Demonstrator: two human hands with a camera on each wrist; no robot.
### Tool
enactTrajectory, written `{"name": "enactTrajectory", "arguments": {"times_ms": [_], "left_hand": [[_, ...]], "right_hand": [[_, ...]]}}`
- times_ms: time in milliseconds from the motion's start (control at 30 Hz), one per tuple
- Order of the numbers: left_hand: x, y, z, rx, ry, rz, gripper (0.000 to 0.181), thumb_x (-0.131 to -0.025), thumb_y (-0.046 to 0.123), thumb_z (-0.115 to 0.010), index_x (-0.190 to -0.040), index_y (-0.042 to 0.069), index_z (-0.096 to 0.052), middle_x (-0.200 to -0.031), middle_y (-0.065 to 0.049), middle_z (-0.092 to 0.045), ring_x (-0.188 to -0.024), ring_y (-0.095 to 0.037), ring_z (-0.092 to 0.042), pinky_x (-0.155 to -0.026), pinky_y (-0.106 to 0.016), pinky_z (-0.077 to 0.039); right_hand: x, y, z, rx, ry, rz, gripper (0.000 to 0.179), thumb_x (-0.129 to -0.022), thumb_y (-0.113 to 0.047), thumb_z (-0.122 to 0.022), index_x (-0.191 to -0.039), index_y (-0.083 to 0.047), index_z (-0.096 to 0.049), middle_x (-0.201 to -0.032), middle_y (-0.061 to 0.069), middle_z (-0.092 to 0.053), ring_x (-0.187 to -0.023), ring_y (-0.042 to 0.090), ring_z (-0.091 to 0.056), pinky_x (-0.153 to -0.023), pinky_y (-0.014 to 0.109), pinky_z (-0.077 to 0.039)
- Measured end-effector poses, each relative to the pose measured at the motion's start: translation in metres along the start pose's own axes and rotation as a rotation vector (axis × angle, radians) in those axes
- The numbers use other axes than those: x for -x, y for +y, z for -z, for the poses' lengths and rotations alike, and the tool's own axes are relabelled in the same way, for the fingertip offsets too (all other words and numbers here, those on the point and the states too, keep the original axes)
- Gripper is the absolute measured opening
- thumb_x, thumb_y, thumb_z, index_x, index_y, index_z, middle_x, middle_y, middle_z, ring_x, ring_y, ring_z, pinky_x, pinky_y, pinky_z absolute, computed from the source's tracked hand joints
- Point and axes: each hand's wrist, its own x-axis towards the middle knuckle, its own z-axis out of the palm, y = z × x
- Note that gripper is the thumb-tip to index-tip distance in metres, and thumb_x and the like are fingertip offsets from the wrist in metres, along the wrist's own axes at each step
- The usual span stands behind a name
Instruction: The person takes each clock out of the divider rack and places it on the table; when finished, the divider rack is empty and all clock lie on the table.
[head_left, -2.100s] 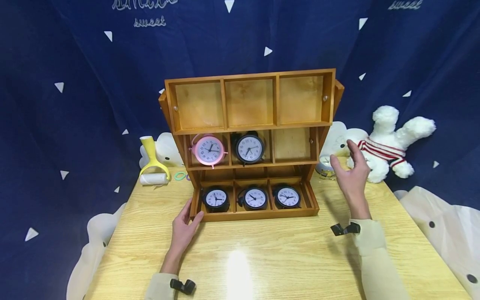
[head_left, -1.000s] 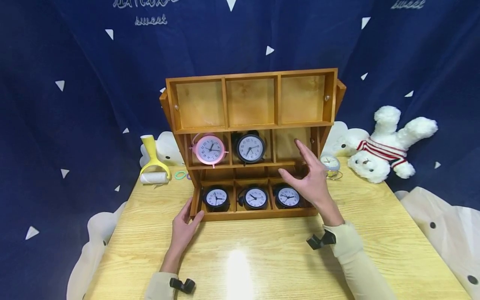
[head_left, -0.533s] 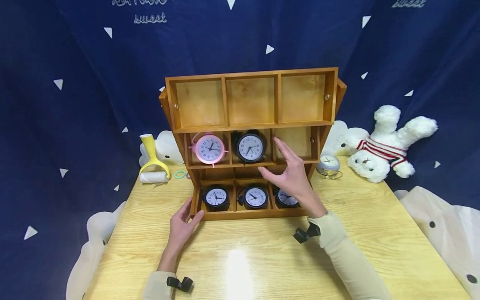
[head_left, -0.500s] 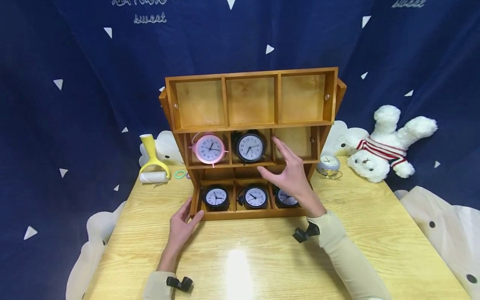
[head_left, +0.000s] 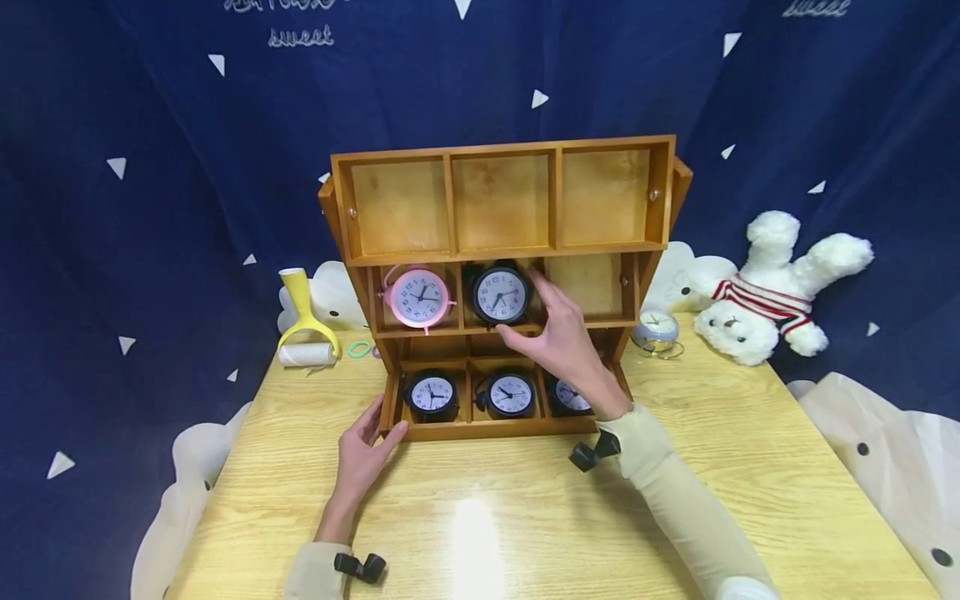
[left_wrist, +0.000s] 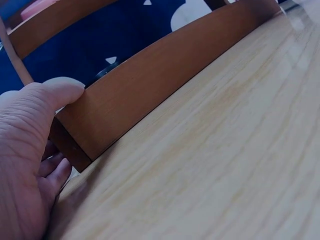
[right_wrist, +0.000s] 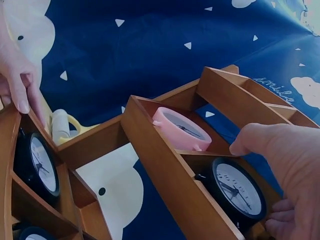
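Observation:
A three-tier wooden display rack (head_left: 510, 429) stands on the table. My left hand (head_left: 362, 457) holds its bottom left corner; in the left wrist view the thumb (left_wrist: 67, 90) lies on the front board and the fingers pass around the side. My right hand (head_left: 558, 333) is spread at the black alarm clock (head_left: 500, 295) in the middle tier's centre compartment, index finger by its right side and thumb near its lower edge. A pink alarm clock (head_left: 419, 297) sits in the compartment to the left. Several black alarm clocks (head_left: 432, 395) fill the bottom tier; my right wrist partly covers the rightmost.
On the table's right side are a grey-blue alarm clock (head_left: 657, 325) and a white plush toy (head_left: 761, 308), upside down in a striped sweater. A yellow-handled lint roller (head_left: 306, 325) and a green ring (head_left: 360, 350) lie at left. A dark blue curtain (head_left: 480, 75) hangs behind.
My right hand has moved left from beside the plush toy, across the right compartment, to the black clock in the middle tier. My left hand has stayed at the rack's corner.

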Motion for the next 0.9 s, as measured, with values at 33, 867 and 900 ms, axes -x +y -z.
{"name": "enactTrajectory", "arguments": {"times_ms": [33, 867, 900], "left_hand": [[0.000, 0.001, 0.000, -0.005, 0.001, -0.005, 0.072, -0.093, 0.019, -0.082, -0.155, 0.004, -0.049, -0.158, -0.015, -0.049, -0.146, -0.033, -0.046, -0.118, -0.041, -0.038], [0.003, 0.002, 0.001, 0.029, 0.008, -0.036, 0.070, -0.092, 0.020, -0.083, -0.152, 0.006, -0.053, -0.156, -0.013, -0.052, -0.143, -0.028, -0.049, -0.117, -0.040, -0.040], [0.003, 0.002, 0.001, 0.030, 0.008, -0.037, 0.070, -0.092, 0.020, -0.083, -0.153, 0.006, -0.052, -0.156, -0.013, -0.051, -0.144, -0.029, -0.049, -0.117, -0.040, -0.039]], "right_hand": [[-0.002, 0.000, -0.002, 0.011, -0.003, -0.004, 0.094, -0.079, -0.028, -0.092, -0.153, 0.007, -0.045, -0.154, 0.024, -0.051, -0.140, 0.040, -0.051, -0.117, 0.051, -0.043], [-0.011, -0.008, -0.034, 0.173, 0.073, -0.128, 0.088, -0.071, -0.030, -0.096, -0.138, 0.008, -0.054, -0.118, 0.027, -0.066, -0.104, 0.043, -0.068, -0.087, 0.052, -0.061], [-0.011, -0.008, -0.034, 0.172, 0.081, -0.124, 0.086, -0.070, -0.031, -0.096, -0.136, 0.007, -0.055, -0.117, 0.026, -0.066, -0.103, 0.042, -0.068, -0.086, 0.052, -0.061]]}}
